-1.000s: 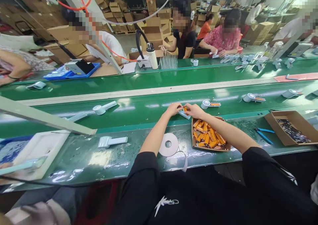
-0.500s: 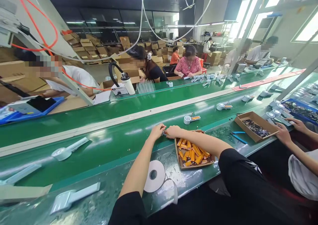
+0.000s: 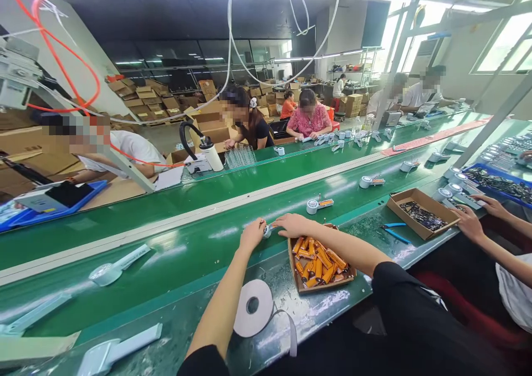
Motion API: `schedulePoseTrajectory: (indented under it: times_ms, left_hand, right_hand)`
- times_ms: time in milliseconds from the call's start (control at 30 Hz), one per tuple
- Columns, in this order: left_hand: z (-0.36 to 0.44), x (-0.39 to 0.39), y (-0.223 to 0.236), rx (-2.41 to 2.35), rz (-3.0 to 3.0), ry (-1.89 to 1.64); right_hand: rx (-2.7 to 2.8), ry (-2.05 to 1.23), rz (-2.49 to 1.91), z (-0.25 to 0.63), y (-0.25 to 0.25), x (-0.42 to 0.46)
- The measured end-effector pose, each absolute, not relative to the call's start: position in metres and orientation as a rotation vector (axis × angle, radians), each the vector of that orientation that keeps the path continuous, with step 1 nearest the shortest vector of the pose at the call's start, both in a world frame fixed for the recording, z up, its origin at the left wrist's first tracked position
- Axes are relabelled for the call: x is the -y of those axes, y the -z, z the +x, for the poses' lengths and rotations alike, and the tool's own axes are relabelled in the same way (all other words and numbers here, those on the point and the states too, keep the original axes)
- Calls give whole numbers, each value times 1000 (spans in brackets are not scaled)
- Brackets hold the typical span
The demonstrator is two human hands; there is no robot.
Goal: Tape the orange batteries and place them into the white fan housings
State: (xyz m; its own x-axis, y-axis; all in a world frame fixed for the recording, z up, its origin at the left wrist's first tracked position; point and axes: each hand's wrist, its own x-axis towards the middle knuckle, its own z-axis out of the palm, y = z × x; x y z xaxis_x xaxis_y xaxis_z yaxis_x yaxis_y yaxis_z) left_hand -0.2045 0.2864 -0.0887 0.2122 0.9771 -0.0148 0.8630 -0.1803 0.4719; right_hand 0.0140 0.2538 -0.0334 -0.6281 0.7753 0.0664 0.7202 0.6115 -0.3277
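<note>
Our left hand [image 3: 251, 236] is closed about the round end of a small fan housing [image 3: 267, 231], which sits just off its fingertips, on the side toward our right hand [image 3: 293, 225]. The right hand reaches over the housing's other end with its fingers bent down; we cannot tell whether they grip it or only touch it. So the housing lies between our two hands, at the near edge of the green belt [image 3: 199, 265].

Under our right forearm stands a carton [image 3: 324, 287] of orange cells [image 3: 319, 265], with a roll of tape [image 3: 264, 312] near it, below our left wrist. Beyond the right hand, another fan housing with an orange strip along its handle [image 3: 326, 204] rests on the belt.

Farther right we have blue-handled pliers [image 3: 397, 233] beside a second carton [image 3: 405, 219] of small dark parts, and a co-worker's hand [image 3: 470, 224] near that carton's edge.
</note>
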Motion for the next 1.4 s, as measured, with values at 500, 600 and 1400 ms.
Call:
schedulePoseTrajectory:
  times_ms: [500, 600, 1400]
  left_hand:
    - [-360, -12, 220, -1655, 2377, -187]
    - [-343, -25, 197, -1641, 2406, -169]
    - [-288, -49, 140, -1951, 1845, -1201]
  right_hand:
    - [1922, -990, -1339, 120, 34, -90]
    - [1865, -1074, -1232, 79, 30, -100]
    - [1992, -627, -1728, 103, 27, -136]
